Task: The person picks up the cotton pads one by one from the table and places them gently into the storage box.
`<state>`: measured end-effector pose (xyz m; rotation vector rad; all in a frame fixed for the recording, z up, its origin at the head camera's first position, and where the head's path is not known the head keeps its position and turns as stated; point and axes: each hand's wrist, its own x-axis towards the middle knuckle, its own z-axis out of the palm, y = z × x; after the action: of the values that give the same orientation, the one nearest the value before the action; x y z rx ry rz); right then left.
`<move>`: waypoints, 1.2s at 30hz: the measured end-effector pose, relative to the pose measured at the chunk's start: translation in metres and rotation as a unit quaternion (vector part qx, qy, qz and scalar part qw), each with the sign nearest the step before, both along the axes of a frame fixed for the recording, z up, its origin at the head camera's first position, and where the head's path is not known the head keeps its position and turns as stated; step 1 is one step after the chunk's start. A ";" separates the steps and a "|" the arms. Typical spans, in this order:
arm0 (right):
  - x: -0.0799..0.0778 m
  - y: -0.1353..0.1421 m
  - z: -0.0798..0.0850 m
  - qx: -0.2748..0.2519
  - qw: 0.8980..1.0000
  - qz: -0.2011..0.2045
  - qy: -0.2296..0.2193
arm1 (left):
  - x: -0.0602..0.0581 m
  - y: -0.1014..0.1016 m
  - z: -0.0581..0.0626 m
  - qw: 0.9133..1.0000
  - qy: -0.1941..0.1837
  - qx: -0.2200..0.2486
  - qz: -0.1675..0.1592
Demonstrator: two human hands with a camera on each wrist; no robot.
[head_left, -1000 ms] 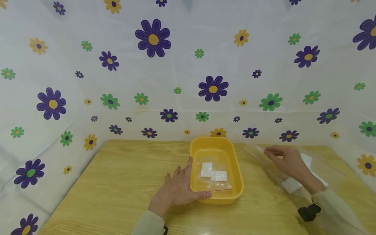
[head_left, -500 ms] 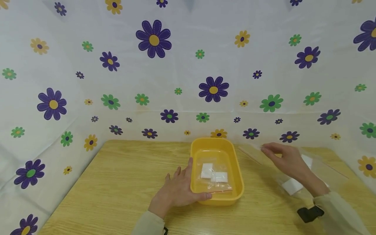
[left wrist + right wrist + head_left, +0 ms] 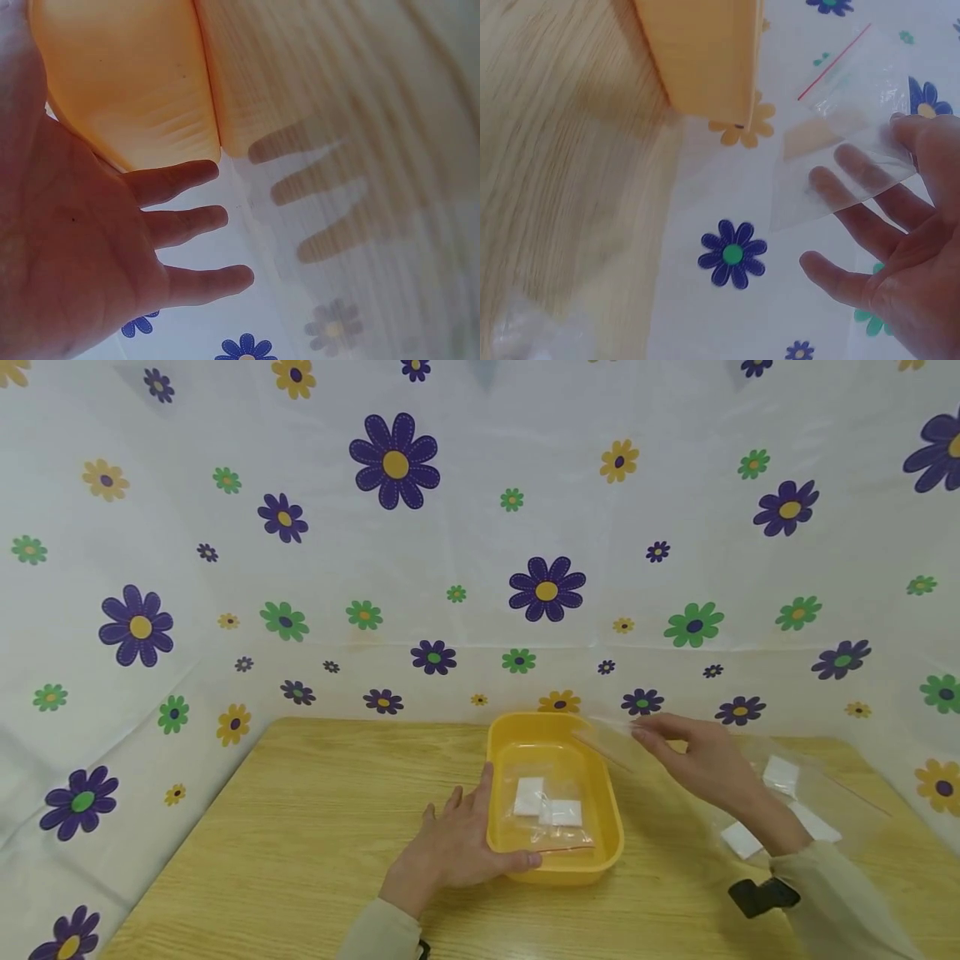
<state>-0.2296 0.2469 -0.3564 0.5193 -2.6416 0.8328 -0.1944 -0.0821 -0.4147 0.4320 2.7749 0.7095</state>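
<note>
Apparently to steady the yellow tray [image 3: 562,875], the left hand [image 3: 452,852] rests spread-fingered against its left side, thumb over its near rim, while the right hand [image 3: 701,760] pinches a clear bag [image 3: 840,146] near the tray's far right corner, leaving the bag's red-striped end free

Head view: high, widest, facing forward and down across the table [image 3: 322,827] to the flower-print backdrop [image 3: 450,527]. Left wrist view: low, close at the left hand [image 3: 90,232], facing the same backdrop. Right wrist view: close at the right hand [image 3: 922,277]. All three share the yellow tub [image 3: 570,872].
</note>
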 end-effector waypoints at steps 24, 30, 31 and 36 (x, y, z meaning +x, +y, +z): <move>-0.032 -0.051 -0.014 0.014 0.993 0.119 -0.001 | -0.001 0.000 0.000 1.000 -0.002 -0.011 0.000; -0.040 -0.058 -0.024 0.017 0.991 0.133 -0.020 | -0.001 0.000 0.000 1.000 -0.005 -0.013 0.002; -0.041 -0.059 -0.025 0.018 0.991 0.132 -0.024 | -0.001 0.000 0.000 1.000 -0.004 -0.014 0.001; -0.044 -0.063 -0.031 0.038 0.989 0.136 -0.034 | -0.001 0.001 0.001 1.000 0.002 -0.016 -0.001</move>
<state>-0.2736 0.1840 -0.3873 0.9015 -2.7113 0.8418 -0.1953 -0.0814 -0.4138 0.4289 2.7845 0.6639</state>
